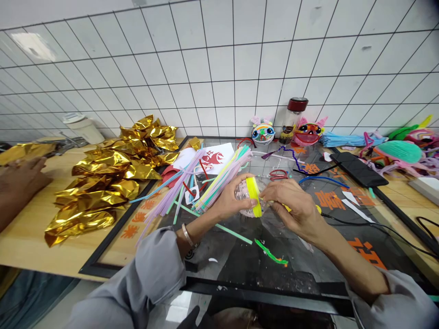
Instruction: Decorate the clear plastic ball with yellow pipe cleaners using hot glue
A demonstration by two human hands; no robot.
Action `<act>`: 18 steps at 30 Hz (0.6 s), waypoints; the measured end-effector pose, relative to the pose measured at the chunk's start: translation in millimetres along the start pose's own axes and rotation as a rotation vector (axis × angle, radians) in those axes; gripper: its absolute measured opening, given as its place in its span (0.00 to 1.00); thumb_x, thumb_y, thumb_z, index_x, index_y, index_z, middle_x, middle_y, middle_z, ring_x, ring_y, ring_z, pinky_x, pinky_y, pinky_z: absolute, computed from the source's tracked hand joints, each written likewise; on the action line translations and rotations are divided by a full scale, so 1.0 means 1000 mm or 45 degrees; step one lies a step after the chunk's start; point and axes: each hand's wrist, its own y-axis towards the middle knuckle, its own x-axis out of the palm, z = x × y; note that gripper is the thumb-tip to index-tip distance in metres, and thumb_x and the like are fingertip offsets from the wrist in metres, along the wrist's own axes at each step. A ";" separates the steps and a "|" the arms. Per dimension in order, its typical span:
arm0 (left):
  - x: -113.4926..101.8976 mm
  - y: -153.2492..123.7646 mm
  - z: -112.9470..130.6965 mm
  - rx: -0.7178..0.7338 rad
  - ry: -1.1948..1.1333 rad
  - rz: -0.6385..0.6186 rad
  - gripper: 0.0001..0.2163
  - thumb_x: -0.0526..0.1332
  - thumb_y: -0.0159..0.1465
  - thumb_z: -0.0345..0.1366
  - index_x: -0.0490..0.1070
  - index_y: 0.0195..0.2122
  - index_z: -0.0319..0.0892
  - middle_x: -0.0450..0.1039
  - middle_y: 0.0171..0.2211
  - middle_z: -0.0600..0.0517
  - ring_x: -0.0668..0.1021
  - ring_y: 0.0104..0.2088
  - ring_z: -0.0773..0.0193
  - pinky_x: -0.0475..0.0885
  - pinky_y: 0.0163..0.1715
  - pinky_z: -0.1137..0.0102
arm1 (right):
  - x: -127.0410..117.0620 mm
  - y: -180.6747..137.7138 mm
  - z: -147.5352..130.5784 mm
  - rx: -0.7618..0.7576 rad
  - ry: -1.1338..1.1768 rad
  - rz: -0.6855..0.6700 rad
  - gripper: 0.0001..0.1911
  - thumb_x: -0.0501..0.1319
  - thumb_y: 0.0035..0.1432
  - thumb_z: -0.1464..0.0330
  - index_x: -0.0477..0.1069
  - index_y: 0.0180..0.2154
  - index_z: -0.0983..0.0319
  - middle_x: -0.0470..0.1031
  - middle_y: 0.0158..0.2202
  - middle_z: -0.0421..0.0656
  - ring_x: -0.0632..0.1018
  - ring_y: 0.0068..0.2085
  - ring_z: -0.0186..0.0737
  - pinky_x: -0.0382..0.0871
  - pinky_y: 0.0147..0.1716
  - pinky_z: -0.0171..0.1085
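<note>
My left hand (233, 198) is wrapped round a small clear, pinkish rounded container (242, 194), tilted on its side above the table. A bright yellow band (253, 196) runs around it. My right hand (291, 203) is closed in a pinch close by the container's right end; what its fingertips hold is too small to make out. Yellow parts show beneath and behind this hand, where a black cord (346, 220) begins; the hand hides most of them. A green fuzzy strip (270, 252) with orange ends lies on the dark mat below my hands.
Bundles of pastel pipe cleaners (219, 183) lie left of centre. Crumpled gold foil pieces (103, 183) spread further left, near another person's hand (25, 176). Red-handled scissors (278, 175), a phone (358, 169), a bottle (291, 123) and decorated animal-face pieces (263, 133) sit behind and right.
</note>
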 end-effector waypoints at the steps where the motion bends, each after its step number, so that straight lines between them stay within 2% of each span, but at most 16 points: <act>1: 0.000 0.000 0.000 0.010 0.005 0.005 0.32 0.70 0.48 0.42 0.68 0.54 0.39 0.71 0.50 0.45 0.73 0.49 0.53 0.69 0.53 0.62 | 0.000 0.000 0.000 -0.002 0.001 -0.002 0.12 0.53 0.61 0.78 0.70 0.41 0.59 0.80 0.37 0.45 0.79 0.42 0.41 0.69 0.44 0.43; 6: 0.000 0.001 -0.001 0.084 0.065 0.036 0.29 0.71 0.48 0.41 0.70 0.52 0.42 0.69 0.55 0.46 0.70 0.57 0.50 0.62 0.61 0.59 | 0.002 -0.001 0.001 0.016 0.018 -0.008 0.12 0.53 0.62 0.77 0.71 0.41 0.58 0.79 0.37 0.44 0.78 0.42 0.41 0.69 0.44 0.43; 13: 0.001 0.000 -0.001 0.159 0.116 0.037 0.29 0.70 0.50 0.41 0.69 0.53 0.40 0.68 0.57 0.43 0.70 0.59 0.49 0.61 0.62 0.58 | 0.003 -0.002 0.003 0.014 0.015 -0.023 0.11 0.53 0.62 0.78 0.69 0.41 0.60 0.79 0.37 0.44 0.77 0.42 0.40 0.67 0.44 0.42; 18: 0.001 -0.001 0.001 0.143 0.166 0.046 0.29 0.69 0.51 0.40 0.68 0.54 0.40 0.70 0.56 0.43 0.72 0.56 0.49 0.64 0.60 0.58 | 0.004 -0.003 0.002 0.047 0.044 -0.022 0.11 0.52 0.62 0.78 0.69 0.40 0.59 0.79 0.36 0.43 0.78 0.42 0.40 0.67 0.44 0.42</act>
